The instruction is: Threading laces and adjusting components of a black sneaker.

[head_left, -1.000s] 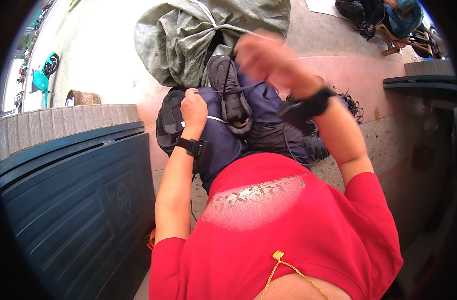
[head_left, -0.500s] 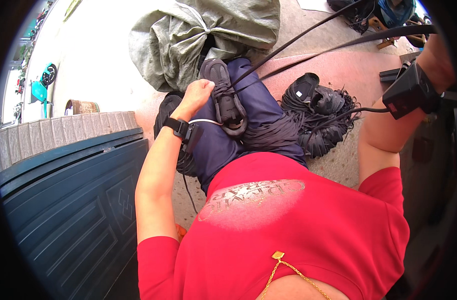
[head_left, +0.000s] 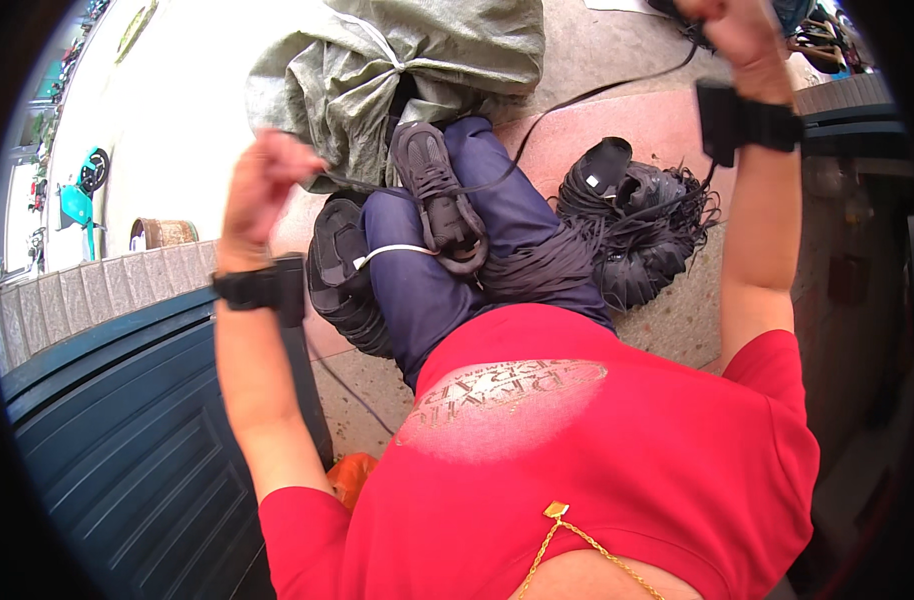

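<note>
A black sneaker (head_left: 439, 195) lies across my thighs, its heel opening toward me. A dark shoelace (head_left: 547, 115) passes over the sneaker and stretches to both sides. My left hand (head_left: 262, 190), slightly blurred, is closed on one end of it, left of the sneaker. Raised at the upper right, my right hand (head_left: 742, 40) is closed on the other part of the lace; its fingers are partly cut off by the picture's edge. A bundle of dark laces (head_left: 542, 265) rests on my lap, right of the sneaker.
Several black sneakers (head_left: 342, 270) are stacked by my left leg. More black shoes (head_left: 627, 225) with loose laces lie at my right. A grey-green sack (head_left: 407, 75) stands ahead of my knees. A blue panelled door (head_left: 147, 440) is at left, with a pot (head_left: 164, 233) beyond.
My left hand has moved off the sneaker to the left with a lace end. My right hand has swung inward and up; the lace, taut before, now curves loosely.
</note>
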The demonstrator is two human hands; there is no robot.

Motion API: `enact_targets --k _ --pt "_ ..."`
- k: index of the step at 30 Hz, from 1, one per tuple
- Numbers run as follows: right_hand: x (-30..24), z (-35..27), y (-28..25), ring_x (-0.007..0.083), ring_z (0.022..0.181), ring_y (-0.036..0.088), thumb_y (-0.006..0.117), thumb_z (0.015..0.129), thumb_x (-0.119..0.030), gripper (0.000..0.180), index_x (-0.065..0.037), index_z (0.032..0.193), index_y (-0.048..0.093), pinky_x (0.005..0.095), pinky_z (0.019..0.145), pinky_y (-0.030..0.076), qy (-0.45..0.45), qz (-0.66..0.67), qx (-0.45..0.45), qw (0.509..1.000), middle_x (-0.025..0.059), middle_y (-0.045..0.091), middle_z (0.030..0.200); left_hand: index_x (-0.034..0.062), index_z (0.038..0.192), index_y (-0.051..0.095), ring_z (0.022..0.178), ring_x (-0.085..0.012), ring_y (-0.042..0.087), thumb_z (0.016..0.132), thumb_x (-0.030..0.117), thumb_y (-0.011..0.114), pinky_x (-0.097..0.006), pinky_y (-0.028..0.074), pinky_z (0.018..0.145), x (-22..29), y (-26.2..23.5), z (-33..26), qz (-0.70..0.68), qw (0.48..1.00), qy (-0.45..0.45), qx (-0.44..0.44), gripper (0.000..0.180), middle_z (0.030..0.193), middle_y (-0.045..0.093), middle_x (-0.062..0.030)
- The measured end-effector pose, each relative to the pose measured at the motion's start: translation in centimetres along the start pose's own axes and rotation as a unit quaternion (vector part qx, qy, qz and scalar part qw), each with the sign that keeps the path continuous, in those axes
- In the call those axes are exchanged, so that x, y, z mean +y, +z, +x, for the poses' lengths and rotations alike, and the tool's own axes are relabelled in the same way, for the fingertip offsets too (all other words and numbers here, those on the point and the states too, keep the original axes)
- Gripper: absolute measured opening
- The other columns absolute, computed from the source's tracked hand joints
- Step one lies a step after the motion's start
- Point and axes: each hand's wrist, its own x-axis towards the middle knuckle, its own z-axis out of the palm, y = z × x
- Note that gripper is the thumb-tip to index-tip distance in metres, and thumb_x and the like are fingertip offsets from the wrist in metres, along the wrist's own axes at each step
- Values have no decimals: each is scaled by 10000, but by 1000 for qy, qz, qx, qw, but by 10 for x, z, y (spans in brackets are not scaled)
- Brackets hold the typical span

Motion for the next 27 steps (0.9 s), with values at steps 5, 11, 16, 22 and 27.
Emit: enact_targets --k 5,11,16,22,27 --pt "153 -33 8 33 490 352 548 810 -233 178 -73 883 576 178 396 285 186 -314 -2 931 -65 389 601 58 724 459 516 -104 297 907 223 427 -251 300 532 118 -138 -79 -237 950 137 150 249 551 290 16" --pt "281 -94 39 73 413 311 563 787 -209 187 -69 670 521 234 350 238 494 -330 -122 795 -23 388 531 44 990 493 446 -52 247 890 308 466 -212 212 430 52 -142 -79 24 913 -12 407 283 524 273 56" --pt "345 -106 47 81 390 232 507 852 -247 238 -83 689 453 246 344 187 570 -140 10 810 -18 352 544 46 915 589 506 -42 366 842 236 537 -201 339 500 -59 -45 -36 166 943 -196 214 210 565 393 61" --pt "347 -113 49 71 425 223 487 862 -276 227 -78 752 500 233 366 172 554 34 107 825 -30 336 590 -3 1033 571 592 -62 495 822 114 534 -173 393 539 -135 11 -10 200 930 -301 73 244 746 577 -7" --pt "329 -110 50 63 400 243 523 826 -293 241 -80 715 537 230 354 184 511 -91 10 855 -30 355 554 -9 979 601 581 -75 497 821 105 515 -201 393 535 -159 24 -8 377 894 -229 81 213 712 581 -14"
